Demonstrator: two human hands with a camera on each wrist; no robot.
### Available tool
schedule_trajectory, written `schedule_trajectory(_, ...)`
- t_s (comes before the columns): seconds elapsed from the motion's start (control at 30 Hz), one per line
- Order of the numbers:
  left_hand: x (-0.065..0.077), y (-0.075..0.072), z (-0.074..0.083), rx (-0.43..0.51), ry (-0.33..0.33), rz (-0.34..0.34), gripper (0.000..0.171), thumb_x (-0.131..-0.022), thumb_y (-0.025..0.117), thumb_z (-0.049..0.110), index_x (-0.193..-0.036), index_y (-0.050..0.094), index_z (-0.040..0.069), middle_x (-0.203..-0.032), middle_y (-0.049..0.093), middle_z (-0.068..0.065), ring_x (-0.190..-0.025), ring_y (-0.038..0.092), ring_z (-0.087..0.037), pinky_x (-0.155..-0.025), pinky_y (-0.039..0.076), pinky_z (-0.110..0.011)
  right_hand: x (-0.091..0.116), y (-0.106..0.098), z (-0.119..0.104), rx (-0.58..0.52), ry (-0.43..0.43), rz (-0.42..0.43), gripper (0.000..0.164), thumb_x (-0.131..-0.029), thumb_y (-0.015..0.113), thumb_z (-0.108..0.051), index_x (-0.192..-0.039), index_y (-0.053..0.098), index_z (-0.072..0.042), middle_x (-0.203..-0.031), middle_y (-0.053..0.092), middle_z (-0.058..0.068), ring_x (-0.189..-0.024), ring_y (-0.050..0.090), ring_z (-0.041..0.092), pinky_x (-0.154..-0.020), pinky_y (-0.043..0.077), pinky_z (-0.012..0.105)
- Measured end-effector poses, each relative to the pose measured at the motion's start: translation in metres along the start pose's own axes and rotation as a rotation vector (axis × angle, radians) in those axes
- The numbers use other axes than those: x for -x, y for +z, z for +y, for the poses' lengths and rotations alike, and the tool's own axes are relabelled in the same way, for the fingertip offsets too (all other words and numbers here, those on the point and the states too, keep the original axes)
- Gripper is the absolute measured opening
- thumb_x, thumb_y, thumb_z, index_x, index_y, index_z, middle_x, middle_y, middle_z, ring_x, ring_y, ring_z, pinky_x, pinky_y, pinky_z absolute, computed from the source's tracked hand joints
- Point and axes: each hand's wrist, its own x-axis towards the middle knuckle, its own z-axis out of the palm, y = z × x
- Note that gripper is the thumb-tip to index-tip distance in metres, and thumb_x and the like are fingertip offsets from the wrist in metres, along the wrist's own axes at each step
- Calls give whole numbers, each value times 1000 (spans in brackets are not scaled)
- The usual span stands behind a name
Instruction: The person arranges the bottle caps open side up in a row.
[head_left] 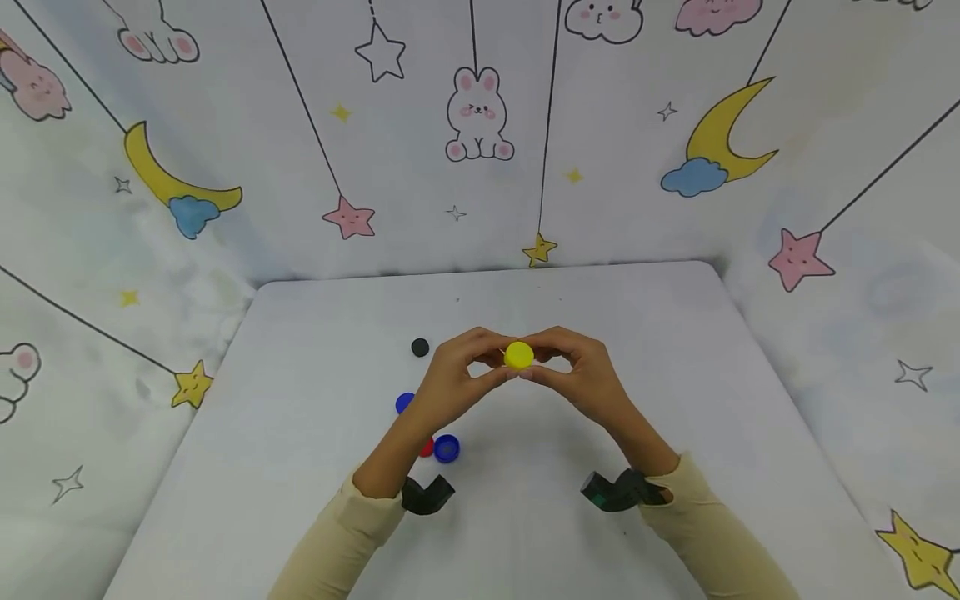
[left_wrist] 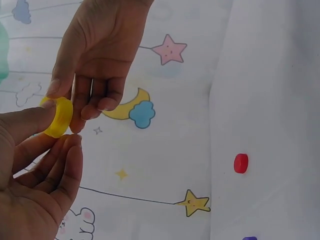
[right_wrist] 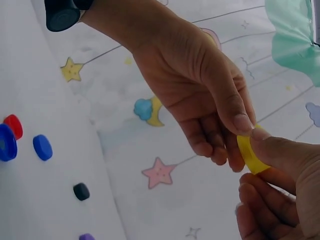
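Both hands meet over the middle of the white table, holding a round yellow bottle cap between them. My left hand pinches its left side between thumb and fingers. From the other side, my right hand pinches the same cap. In the left wrist view, the yellow cap is seen edge-on, with thumbs on its near side. The right wrist view shows the cap partly covered by the thumb of the right hand.
Left of the hands lie a black cap, a blue cap, a red cap and an upturned blue cap. The left forearm partly hides some. A purple cap shows at the right wrist view's bottom edge. Patterned cloth surrounds the table.
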Motion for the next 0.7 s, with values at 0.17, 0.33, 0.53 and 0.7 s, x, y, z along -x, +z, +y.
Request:
schedule_trajectory(0.17,6,-3,2,45,9,38,36,-86,74,7,-121,66,5,-113,64,-6,-93,66,-15,-86,56,-26,-2,6,-4,6,-33,14,32,-81,78,-4,-113,72,-8,-107,71,2,-95,62,15,-85,53,26)
schedule_trajectory(0.33,12,-6,5,99,46,59,43,-85,73,2,-127,61,3,-111,64,-11,-89,66,-18,-85,57,-30,-3,9,-10,37,-36,-2,32,-83,78,-7,-114,72,-9,-107,71,1,-95,62,14,-85,55,31)
schedule_trajectory(0.53,17,-7,5,59,99,72,31,-87,72,3,-117,66,4,-108,66,-9,-85,65,-16,-81,58,-27,0,16,-13,42,-43,22,31,-84,77,-7,-114,71,-8,-106,71,1,-93,62,13,-83,55,29)
schedule_trajectory(0.7,22,-6,4,-21,90,146,23,-89,70,7,-111,69,3,-99,69,-7,-82,65,-15,-75,57,-25,6,28,-13,24,-101,113,37,-84,74,0,-121,68,-4,-104,73,7,-86,64,13,-79,55,22)
